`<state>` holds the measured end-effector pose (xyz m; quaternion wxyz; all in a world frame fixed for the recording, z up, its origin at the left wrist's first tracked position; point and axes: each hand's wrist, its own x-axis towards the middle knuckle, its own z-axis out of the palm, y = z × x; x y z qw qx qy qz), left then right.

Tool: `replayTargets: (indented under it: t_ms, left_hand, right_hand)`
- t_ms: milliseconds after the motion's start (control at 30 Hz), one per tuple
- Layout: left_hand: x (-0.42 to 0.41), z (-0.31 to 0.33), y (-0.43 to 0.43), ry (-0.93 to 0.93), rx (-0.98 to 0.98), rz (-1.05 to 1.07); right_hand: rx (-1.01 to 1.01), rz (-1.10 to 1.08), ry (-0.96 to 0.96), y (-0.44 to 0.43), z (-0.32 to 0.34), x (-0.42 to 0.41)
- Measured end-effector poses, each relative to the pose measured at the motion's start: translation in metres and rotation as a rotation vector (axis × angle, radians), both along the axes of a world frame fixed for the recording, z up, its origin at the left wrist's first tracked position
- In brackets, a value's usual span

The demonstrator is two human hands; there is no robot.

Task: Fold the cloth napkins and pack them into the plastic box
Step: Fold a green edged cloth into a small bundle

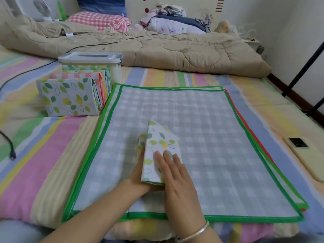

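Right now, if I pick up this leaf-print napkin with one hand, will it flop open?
Probably floppy: the leaf-print napkin is thin cloth, with your right hand pressing its layers flat. Likely very light, so one hand should manage. The folded napkins by the plastic box stand on edge, so creases may hold if pinched.

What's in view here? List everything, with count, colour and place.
Leaf-print folded cloth napkin: one, white with green and yellow leaves, centre, on the flat stack.
Flat gingham cloth napkins: a stack, pale green check, green and red borders, mid-bed.
Folded napkins standing in a row: several, mixed prints, left, against the box.
Lidded plastic box: one, translucent white, behind that row.
Rectangular phone: one, cream, right.
Quilt: one, beige, far side.
Checked pillow: one, pink and white, far left.
Striped bedsheet: one, pastel, underneath.
Left hand: under the leaf-print napkin, fingers hidden.
Right hand: flat on it.
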<state>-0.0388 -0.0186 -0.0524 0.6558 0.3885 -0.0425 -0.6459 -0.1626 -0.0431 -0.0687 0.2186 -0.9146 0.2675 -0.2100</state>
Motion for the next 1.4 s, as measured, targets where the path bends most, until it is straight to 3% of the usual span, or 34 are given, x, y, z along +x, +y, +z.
replayTargets:
  t_ms: [100, 233, 333, 433, 533, 600, 733, 900, 1100, 1267, 1400]
  left_hand:
    - [0.0, 0.001, 0.005, 0.005, 0.029, 0.063]
    - [0.021, -0.004, 0.005, -0.619, 0.149, 0.092]
    - [0.039, 0.006, 0.003, -0.998, 0.135, -0.026]
    - [0.048, 0.013, 0.008, -1.203, 0.089, -0.162]
    - [0.048, 0.012, 0.01, -1.143, 0.01, -0.2]
    - [0.048, 0.012, 0.007, -1.053, 0.038, -0.115]
    - [0.056, 0.022, 0.0, -0.718, 0.133, 0.077]
    - [0.049, 0.025, -0.005, -0.888, 0.193, 0.016]
    - [0.058, 0.014, 0.003, -0.937, 0.265, 0.082]
    - [0.06, 0.011, 0.011, -1.008, 0.292, 0.052]
    - [0.062, 0.006, 0.017, -1.251, 0.377, 0.043]
  right_hand:
    - [0.089, 0.076, -0.005, -0.007, 0.004, -0.002]
    - [0.306, 0.036, -0.062, -0.012, 0.022, -0.009]
    - [0.211, 0.019, -0.081, -0.008, 0.026, -0.008]
    - [0.203, 0.079, -0.046, -0.007, 0.026, -0.009]
    - [0.127, 0.097, -0.064, -0.011, 0.02, -0.013]
    - [0.027, 0.056, -0.098, -0.015, 0.011, -0.014]
    - [-0.06, 0.01, -0.085, -0.02, 0.005, -0.013]
    - [-0.074, 0.058, -0.015, -0.023, -0.003, -0.012]
    - [0.214, 0.11, -0.112, -0.025, 0.0, -0.019]
    - [-0.002, 0.12, -0.062, -0.026, -0.011, -0.017]
    - [-0.254, 0.113, 0.032, -0.02, -0.007, -0.006]
